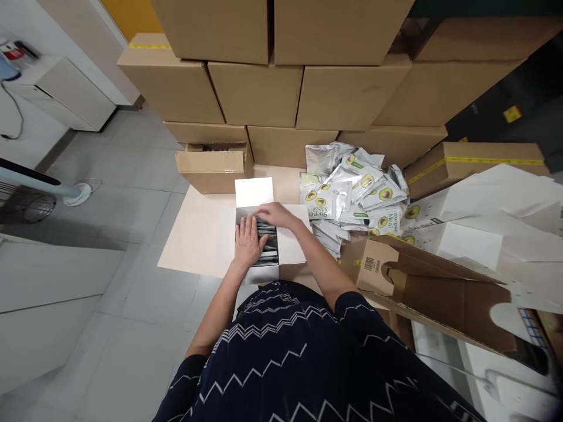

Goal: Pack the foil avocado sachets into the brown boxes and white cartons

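Note:
A white carton [257,274] with its flaps up stands on the table before me, packed with a row of upright sachets [269,249]. My left hand [248,241] lies over the carton's left side with its fingers stretched out and the thumb reaching across the sachets. At the carton's far end, my right hand [275,215] is open, its fingers bent down over the sachets and their tips partly hidden. Right of the carton lies a heap of silver-and-white pouches [347,190] printed with avocados.
Stacked brown cardboard boxes [255,97] form a wall behind the table. A small opened brown box [211,164] stands at the back left. To the right are an open brown tray-like box [444,299] and white printed cartons [475,217]. Grey floor [145,305] lies left.

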Demonstrator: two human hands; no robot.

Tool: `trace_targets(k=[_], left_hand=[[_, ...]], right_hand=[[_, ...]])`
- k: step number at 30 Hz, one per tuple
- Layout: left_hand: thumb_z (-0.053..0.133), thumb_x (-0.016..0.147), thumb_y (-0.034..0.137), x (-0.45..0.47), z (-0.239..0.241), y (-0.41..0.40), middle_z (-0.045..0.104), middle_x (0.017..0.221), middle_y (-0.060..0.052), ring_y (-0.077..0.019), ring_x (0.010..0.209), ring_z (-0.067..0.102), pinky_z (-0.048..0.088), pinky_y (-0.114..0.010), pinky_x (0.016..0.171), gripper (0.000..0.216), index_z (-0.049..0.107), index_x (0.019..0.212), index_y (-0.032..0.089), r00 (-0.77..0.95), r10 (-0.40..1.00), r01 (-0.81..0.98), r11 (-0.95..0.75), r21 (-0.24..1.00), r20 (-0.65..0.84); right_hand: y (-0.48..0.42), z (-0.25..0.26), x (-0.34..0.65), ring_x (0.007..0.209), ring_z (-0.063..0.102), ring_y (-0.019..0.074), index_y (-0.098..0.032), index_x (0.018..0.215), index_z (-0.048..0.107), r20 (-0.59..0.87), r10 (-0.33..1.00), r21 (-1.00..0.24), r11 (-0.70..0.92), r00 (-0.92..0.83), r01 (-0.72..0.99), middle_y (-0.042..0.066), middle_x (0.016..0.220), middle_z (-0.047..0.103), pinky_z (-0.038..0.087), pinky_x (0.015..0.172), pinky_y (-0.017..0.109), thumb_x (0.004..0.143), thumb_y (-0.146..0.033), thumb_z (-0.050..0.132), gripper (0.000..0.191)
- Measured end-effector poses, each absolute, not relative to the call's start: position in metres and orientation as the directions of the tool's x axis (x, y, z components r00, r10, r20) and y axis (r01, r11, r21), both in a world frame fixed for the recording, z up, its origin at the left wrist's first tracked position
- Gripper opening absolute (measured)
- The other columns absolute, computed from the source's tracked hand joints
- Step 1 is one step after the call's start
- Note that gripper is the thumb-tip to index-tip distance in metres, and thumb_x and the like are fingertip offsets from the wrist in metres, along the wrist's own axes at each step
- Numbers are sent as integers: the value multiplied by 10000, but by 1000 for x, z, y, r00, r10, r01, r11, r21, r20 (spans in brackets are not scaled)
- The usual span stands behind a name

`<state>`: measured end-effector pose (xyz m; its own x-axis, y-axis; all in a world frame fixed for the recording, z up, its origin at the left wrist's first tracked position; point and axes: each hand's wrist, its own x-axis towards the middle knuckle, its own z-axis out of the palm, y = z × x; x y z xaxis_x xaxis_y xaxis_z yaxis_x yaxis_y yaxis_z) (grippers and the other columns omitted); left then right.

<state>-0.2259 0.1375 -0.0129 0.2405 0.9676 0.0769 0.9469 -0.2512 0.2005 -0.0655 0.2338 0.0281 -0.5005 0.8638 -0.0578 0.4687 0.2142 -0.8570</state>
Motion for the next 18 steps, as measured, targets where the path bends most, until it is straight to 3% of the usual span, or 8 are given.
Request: trace_targets(k=[2, 4, 6, 8, 11, 13, 18], left_hand=[[353, 986, 523, -227, -14, 137, 272, 1615, -197, -379, 1508, 212, 206, -572, 1210, 736, 292, 1536, 37, 237, 969, 949, -247, 198, 72], [359, 985, 521, -227, -14, 137, 276, 1614, -194, -380, 1507, 212, 205, -574, 1211, 734, 301, 1534, 37, 234, 970, 950, -243, 197, 68], [364, 982, 523, -226, -13, 136, 279, 1613, -196, -383, 1507, 212, 204, -576, 1210, 740, 303, 1534, 34, 232, 970, 950, -241, 199, 65], [364, 982, 522, -226, -13, 136, 280, 1612, -198, -383, 1506, 215, 205, -574, 1211, 741, 304, 1533, 30, 232, 971, 950, -240, 199, 64], [364, 982, 520, -226, -13, 136, 280, 1612, -195, -381, 1507, 215, 208, -573, 1211, 737, 310, 1530, 30, 234, 970, 950, -244, 197, 71], [368, 981, 519, -227, -14, 135, 279, 1613, -195, -378, 1509, 209, 209, -573, 1211, 733, 315, 1529, 34, 239, 968, 949, -249, 195, 73], [372, 983, 507, -228, -15, 134, 277, 1612, -199, -371, 1512, 204, 212, -578, 1209, 721, 312, 1530, 41, 247, 967, 948, -255, 191, 65]], right_hand=[[240, 24, -39, 825, 678, 146, -184, 1054, 700, -29, 967, -950, 52, -251, 309, 50, 1001, 736, 516, 790, 277, 905, -286, 500, 269], [246, 20, -5, 827, 664, 154, -181, 1112, 660, -65, 993, -944, -94, 102, 315, 57, 1007, 713, 523, 787, 294, 911, -305, 465, 307], [249, 13, 28, 971, 636, 195, -165, 1159, 626, -66, 917, -844, -262, 394, 468, 95, 1089, 677, 502, 880, 331, 896, -295, 493, 322], [249, 3, 56, 1147, 565, 263, -148, 1220, 587, -79, 824, -644, -471, 560, 602, 154, 1225, 610, 464, 967, 381, 871, -314, 571, 387], [243, -17, 77, 1291, 460, 349, -135, 1326, 507, -185, 714, -361, -689, 675, 629, 215, 1374, 490, 438, 1017, 452, 837, -373, 665, 566], [239, -31, 80, 1311, 450, 356, -135, 1371, 463, -251, 668, -264, -743, 701, 615, 224, 1402, 458, 438, 1029, 466, 824, -373, 693, 639], [237, -48, 81, 1227, 559, 332, -124, 1415, 410, -326, 617, -253, -787, 716, 563, 250, 1386, 475, 503, 964, 425, 793, -378, 741, 749]])
